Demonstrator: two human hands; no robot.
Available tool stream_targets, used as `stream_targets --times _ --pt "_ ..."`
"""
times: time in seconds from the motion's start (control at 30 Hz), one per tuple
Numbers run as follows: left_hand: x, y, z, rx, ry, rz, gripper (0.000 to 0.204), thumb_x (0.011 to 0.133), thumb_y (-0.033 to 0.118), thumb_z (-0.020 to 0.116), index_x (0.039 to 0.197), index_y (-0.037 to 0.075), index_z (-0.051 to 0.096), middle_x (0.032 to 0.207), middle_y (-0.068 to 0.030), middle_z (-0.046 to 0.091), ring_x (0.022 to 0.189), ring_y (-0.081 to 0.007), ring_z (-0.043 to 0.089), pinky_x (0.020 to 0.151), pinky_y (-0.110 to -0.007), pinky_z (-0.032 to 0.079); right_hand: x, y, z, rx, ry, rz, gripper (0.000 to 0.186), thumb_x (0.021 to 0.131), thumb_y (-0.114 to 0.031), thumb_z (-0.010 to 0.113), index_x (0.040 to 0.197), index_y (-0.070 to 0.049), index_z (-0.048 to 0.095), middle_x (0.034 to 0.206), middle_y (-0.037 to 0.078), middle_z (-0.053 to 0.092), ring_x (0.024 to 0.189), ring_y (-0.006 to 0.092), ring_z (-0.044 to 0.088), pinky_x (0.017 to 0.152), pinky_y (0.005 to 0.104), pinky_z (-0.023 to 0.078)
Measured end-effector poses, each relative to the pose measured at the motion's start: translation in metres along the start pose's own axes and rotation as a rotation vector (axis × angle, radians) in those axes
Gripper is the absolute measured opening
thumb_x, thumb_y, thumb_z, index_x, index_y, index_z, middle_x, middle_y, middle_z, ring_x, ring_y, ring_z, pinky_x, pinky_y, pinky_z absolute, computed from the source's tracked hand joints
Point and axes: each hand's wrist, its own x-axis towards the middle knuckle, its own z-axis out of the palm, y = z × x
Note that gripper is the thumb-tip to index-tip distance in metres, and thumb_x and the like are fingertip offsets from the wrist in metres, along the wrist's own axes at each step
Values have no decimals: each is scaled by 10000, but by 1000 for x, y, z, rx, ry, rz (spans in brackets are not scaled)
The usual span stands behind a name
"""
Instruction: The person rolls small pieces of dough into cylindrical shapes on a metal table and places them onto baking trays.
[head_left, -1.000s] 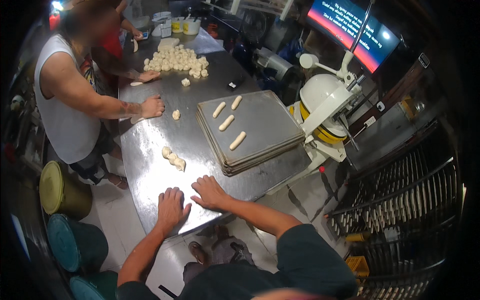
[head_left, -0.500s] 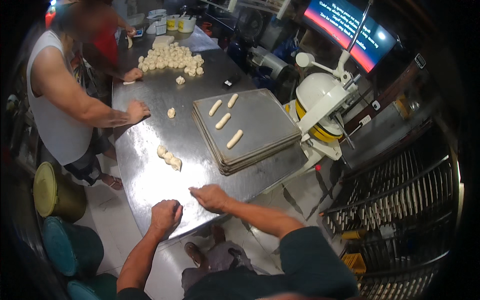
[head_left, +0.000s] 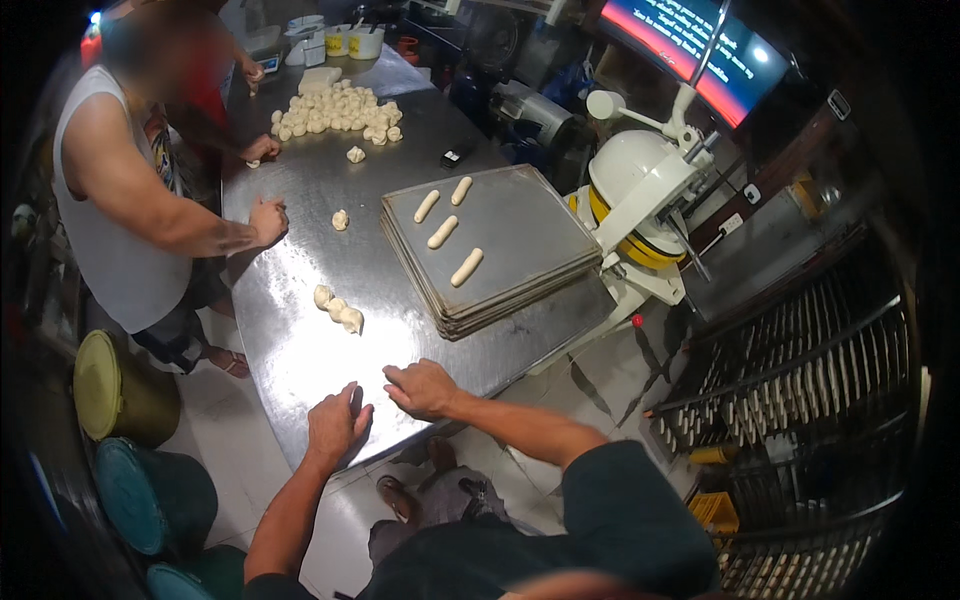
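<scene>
My left hand (head_left: 336, 425) rests low on the steel table (head_left: 280, 300) near its front edge, fingers bent over the surface. My right hand (head_left: 420, 390) is beside it to the right, fingers curled down; whatever lies under either hand is hidden. Just beyond them is a row of lumpy dough pieces (head_left: 338, 310). A single dough ball (head_left: 340, 220) sits farther back. To the right, four rolled dough logs (head_left: 442, 232) lie on a stack of metal trays (head_left: 510, 260).
A person in a white top (head_left: 125, 200) leans on the table's left side; another person (head_left: 200, 90) works behind. Several dough balls (head_left: 330, 112) are piled at the back. A white machine (head_left: 630, 180) borders the right, racks (head_left: 780, 390) stand beyond, and lidded buckets (head_left: 150, 500) line the left.
My hands have gone from spread fingers to curled ones and shifted slightly on the table. The person in white's hand has drawn toward the left edge. The view has shifted slightly.
</scene>
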Motion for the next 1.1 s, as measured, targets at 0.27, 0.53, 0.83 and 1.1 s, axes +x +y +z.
stream_targets --times 0.27,0.53,0.83,1.1 --pt "14 15 -8 91 55 121 391 845 271 759 1169 83 647 872 -131 657 861 -344 621 807 -463 485 13 -7 -2 -51 152 31 457 954 -401 624 1260 -63 604 989 137 649 994 322 599 896 468 451" --pt "2 16 -5 4 -44 52 415 835 270 770 1191 82 669 838 -128 674 802 -337 647 752 -480 510 11 -7 -19 31 -92 81 430 941 -383 628 1242 -77 609 990 155 664 981 327 616 874 467 457" --pt "-14 30 2 150 -72 0 563 867 329 742 1335 102 525 1073 -124 590 1026 -330 543 902 -495 402 -11 -12 -7 -83 233 26 414 938 -393 655 1187 -64 614 924 139 659 934 317 602 853 451 441" --pt "-1 13 1 38 14 111 334 883 279 719 1158 100 659 753 -158 671 713 -364 659 677 -496 510 8 -12 -8 57 103 19 340 931 -353 635 1150 -94 626 769 136 647 804 368 652 779 513 501"
